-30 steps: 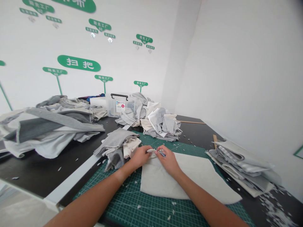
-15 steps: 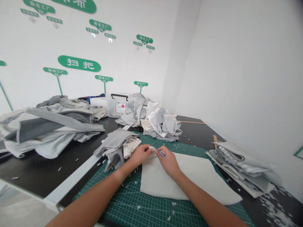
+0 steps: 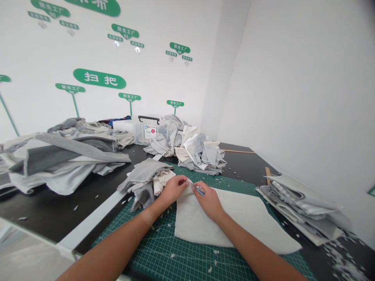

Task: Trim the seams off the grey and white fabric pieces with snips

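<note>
A pale cream fabric piece point(image 3: 234, 222) lies flat on a green cutting mat point(image 3: 175, 253). My left hand point(image 3: 172, 189) pinches the fabric's far left corner, fingers closed on it. My right hand point(image 3: 208, 201) rests on the fabric just right of that corner, closed on a small blue-handled tool point(image 3: 199, 190) whose tip points at the pinched corner. Both forearms reach in from the bottom of the view.
A small stack of grey and cream pieces point(image 3: 146, 179) sits left of my hands. Larger cloth heaps lie at the left point(image 3: 64, 156) and behind point(image 3: 199, 154), with a clear plastic box point(image 3: 148, 130) by the wall. Folded fabric point(image 3: 304, 210) lies at the right. Scraps litter the black table point(image 3: 52, 207).
My left hand has drawn the corner slightly back toward me, and the small raised fold seen earlier has flattened. The right hand stays in place with the tool.
</note>
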Demonstrator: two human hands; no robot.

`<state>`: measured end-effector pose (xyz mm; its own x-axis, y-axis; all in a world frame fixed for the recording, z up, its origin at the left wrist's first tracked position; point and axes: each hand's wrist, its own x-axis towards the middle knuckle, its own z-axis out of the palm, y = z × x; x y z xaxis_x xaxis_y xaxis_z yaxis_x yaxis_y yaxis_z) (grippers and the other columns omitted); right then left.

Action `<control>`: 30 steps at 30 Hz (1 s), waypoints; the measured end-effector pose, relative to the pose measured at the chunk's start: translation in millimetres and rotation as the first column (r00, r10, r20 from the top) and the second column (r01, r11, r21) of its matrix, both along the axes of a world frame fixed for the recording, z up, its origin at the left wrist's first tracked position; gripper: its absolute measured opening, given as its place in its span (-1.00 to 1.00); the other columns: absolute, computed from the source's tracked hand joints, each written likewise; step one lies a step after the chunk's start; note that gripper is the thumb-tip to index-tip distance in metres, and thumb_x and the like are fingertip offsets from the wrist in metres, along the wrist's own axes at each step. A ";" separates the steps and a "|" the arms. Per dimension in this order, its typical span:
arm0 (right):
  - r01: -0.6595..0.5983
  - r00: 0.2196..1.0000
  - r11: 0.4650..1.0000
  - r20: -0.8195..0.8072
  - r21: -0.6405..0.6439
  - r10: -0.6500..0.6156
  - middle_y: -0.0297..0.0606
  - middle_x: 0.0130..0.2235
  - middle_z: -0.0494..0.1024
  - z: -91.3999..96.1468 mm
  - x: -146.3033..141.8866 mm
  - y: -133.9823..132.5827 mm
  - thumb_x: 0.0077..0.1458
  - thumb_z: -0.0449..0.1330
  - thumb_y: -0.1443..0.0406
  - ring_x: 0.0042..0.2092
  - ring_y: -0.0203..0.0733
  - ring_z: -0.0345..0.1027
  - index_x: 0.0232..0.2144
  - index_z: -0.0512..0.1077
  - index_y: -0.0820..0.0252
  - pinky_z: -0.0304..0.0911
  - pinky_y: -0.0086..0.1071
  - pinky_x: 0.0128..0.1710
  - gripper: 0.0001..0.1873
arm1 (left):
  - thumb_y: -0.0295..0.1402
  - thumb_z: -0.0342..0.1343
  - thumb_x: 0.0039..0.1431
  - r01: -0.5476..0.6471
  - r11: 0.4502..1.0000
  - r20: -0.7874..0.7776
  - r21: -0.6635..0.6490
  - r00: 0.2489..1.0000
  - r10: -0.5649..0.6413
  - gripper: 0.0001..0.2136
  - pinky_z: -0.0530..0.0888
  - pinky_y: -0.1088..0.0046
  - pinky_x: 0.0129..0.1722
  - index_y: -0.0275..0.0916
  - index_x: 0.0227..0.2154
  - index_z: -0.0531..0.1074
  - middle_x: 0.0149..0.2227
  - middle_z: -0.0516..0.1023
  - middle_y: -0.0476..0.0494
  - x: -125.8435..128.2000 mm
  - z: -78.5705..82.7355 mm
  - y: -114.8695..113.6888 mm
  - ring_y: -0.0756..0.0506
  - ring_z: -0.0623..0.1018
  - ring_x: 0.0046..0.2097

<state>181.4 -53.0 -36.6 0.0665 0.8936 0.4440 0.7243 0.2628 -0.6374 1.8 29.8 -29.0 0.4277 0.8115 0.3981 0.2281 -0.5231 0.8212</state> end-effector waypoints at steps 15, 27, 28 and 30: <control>-0.047 0.995 0.999 -0.083 0.018 0.048 -0.33 -0.24 0.61 10.7 -3.2 -5.8 0.32 0.07 0.01 -0.20 -0.07 0.47 -0.23 0.49 0.01 0.29 -0.32 -0.13 -0.69 | -0.15 0.09 0.25 0.183 0.981 0.121 -0.062 0.977 -0.175 -0.72 0.41 0.45 -0.16 -0.29 -0.28 0.53 -0.28 0.59 -0.12 1.8 9.5 -8.9 -0.10 0.51 -0.20; -0.046 0.993 0.998 -0.113 -0.045 0.041 -0.35 -0.27 0.58 24.3 -9.1 -14.5 0.33 0.00 -0.07 -0.25 -0.08 0.43 -0.23 0.45 0.01 0.26 -0.32 -0.19 -0.61 | -0.14 0.09 0.27 0.215 0.975 0.155 -0.049 0.966 -0.205 -0.70 0.41 0.46 -0.18 -0.30 -0.25 0.54 -0.28 0.60 -0.13 4.1 10.0 -12.7 -0.10 0.53 -0.21; -0.047 0.993 0.998 -0.109 -0.046 0.042 -0.36 -0.28 0.58 24.6 -9.1 -15.0 0.34 -0.02 -0.06 -0.25 -0.08 0.43 -0.24 0.45 0.01 0.25 -0.33 -0.20 -0.60 | -0.14 0.09 0.27 0.211 0.977 0.150 -0.045 0.968 -0.202 -0.70 0.41 0.47 -0.19 -0.29 -0.26 0.54 -0.28 0.60 -0.13 3.8 10.3 -12.8 -0.09 0.53 -0.22; -0.045 0.994 0.998 -0.100 -0.046 0.040 -0.36 -0.30 0.57 25.0 -9.1 -15.8 0.35 -0.04 -0.05 -0.26 -0.09 0.42 -0.26 0.43 0.01 0.24 -0.33 -0.20 -0.60 | -0.14 0.09 0.28 0.211 0.977 0.145 -0.035 0.968 -0.204 -0.71 0.41 0.47 -0.19 -0.29 -0.25 0.54 -0.28 0.60 -0.12 3.0 10.0 -12.7 -0.09 0.53 -0.21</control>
